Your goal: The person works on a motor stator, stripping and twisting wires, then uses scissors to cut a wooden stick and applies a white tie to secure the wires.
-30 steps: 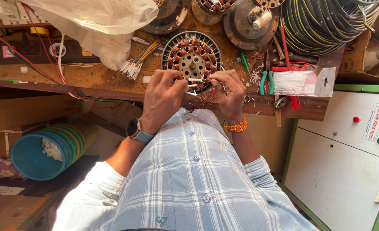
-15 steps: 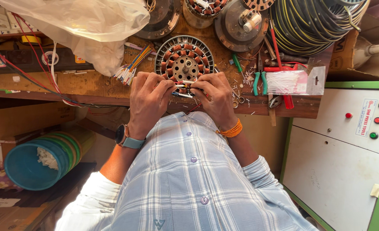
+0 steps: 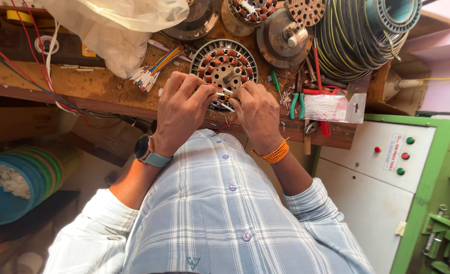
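Stator leads sit pinched in both hands' fingers at its near edge, coils wound, joining seemingly unfinished.

A big coil of cable sits at the far right of the wooden desk. A crumpled plastic bag lies at the far left. Near it is a bunch of coloured wires. Green-handled pliers lie beside a small clear packet on the right. A blue tub sits low on the left. A white and green cabinet with round buttons stands on the right.
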Demonstrator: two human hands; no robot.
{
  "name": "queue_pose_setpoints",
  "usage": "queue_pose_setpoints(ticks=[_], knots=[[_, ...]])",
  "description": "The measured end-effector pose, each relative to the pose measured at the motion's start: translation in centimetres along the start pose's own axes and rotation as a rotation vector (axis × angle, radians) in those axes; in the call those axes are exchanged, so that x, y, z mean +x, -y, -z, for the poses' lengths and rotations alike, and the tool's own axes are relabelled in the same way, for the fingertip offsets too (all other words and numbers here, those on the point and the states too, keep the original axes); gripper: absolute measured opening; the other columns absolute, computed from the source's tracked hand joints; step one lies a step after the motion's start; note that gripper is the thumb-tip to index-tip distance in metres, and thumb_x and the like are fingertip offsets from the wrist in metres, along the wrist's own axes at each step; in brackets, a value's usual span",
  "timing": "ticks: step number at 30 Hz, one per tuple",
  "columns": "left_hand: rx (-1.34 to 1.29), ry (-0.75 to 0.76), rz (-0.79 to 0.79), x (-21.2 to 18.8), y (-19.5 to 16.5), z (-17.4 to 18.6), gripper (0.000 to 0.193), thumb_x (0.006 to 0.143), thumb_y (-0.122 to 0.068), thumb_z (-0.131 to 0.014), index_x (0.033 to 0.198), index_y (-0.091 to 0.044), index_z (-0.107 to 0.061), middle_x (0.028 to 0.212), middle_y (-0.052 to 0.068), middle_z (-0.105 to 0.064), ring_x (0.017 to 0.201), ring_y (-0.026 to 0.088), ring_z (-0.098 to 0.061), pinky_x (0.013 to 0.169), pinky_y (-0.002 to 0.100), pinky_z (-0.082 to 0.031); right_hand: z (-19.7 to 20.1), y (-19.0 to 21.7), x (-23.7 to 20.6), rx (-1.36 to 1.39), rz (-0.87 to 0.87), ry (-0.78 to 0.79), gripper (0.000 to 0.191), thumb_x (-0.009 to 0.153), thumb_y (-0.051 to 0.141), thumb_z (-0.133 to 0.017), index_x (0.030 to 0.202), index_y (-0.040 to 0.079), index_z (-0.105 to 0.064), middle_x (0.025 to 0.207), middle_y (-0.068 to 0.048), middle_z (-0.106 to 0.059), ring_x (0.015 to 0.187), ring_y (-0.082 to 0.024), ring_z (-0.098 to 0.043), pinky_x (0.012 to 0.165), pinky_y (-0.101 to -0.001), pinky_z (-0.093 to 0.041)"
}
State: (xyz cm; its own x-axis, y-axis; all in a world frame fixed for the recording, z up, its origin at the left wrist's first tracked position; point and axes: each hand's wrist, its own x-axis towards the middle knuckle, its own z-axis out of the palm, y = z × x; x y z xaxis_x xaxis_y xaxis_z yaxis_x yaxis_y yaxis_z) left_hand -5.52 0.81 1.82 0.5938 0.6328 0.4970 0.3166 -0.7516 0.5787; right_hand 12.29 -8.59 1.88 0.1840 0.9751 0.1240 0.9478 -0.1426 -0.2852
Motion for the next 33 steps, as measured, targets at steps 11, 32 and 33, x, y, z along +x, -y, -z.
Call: queue_pose_setpoints(ticks=[11,32,33], knots=[[-0.157,0.054,0.111,-1.6,2.8,0.4,0.032,0.088,-0.014,-0.079,0.117,-0.008,-0.067,0.115,0.010,-0.061,0.110,0.030,-0.053,0.093,0.044,-0.045,-0.3,1.0,-0.1,0.046,0.131,0.064,0.010,0.097,0.005,-0.066,0.104,-0.001,-0.062,0.105,-0.015,-0.060,0.095,-0.035,-0.064,0.080,-0.0453,-0.051],[-0.096,0.156,0.023,-0.4,0.9,-3.5,0.022,0.090,-0.012,-0.078,0.111,-0.009,-0.070,0.121,0.007,-0.058,0.118,0.029,-0.050,0.101,0.044,-0.042,-2.9,-3.0,-2.9,1.009,-0.512,-0.254,0.020,0.109,0.021,-0.058,0.114,0.004,-0.069,0.106,-0.006,-0.069,0.086,-0.012,-0.062,0.076,-0.0303,-0.054],[-0.132,0.136,0.067,-0.2,0.7,-3.5,0.028,0.088,-0.011,-0.080,0.114,-0.010,-0.070,0.120,0.007,-0.057,0.117,0.030,-0.050,0.102,0.044,-0.042,-3.1,-3.3,-3.4,1.255,-0.638,-0.273,0.021,0.111,0.020,-0.057,0.118,0.004,-0.068,0.106,-0.007,-0.069,0.087,-0.011,-0.061,0.079,-0.0299,-0.054]])
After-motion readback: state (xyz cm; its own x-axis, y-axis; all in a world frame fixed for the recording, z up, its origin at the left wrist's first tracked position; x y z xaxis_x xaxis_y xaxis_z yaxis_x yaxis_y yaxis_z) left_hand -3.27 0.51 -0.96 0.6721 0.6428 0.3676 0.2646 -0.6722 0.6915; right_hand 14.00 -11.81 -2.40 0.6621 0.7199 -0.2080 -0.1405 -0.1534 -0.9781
